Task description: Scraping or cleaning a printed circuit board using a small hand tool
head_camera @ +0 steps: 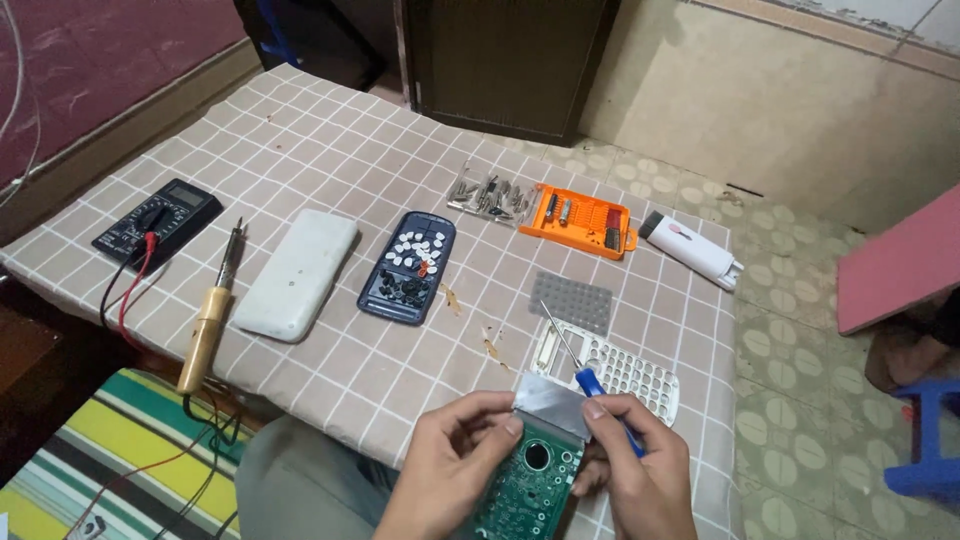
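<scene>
green circuit board [528,482], thin and flat, sits low in the middle of the view between both hands, held just above the near edge of the table [330,150]. the left hand [450,470] is closed on its left edge, thumb on top and fingers under. the right hand [632,462] pinches the top right corner where a silvery panel [552,405] is fixed to the board, and the same hand also grips a small blue-handled screwdriver [592,385], its thin shaft pointing up and away.

the board looks light and stiff, but fragile: it should be held by its bare edges, not pressed on the soldered face or on the silvery panel, which seems likely to crack or scratch. the panel could also be slippery under the fingers.

just beyond the hands lies a pale keypad cover [618,365] full of holes, with a grey rubber mat [571,301] beside it. further out is a dark blue case shell [408,267] holding loose white and black keys, a white lid [297,272], a wooden-handled soldering iron [208,325] and a black meter [158,223] with red and black leads. at the far side are an orange bit holder [580,221], a clear tray of bits [490,195] and a white cleaning tool [692,250].
</scene>
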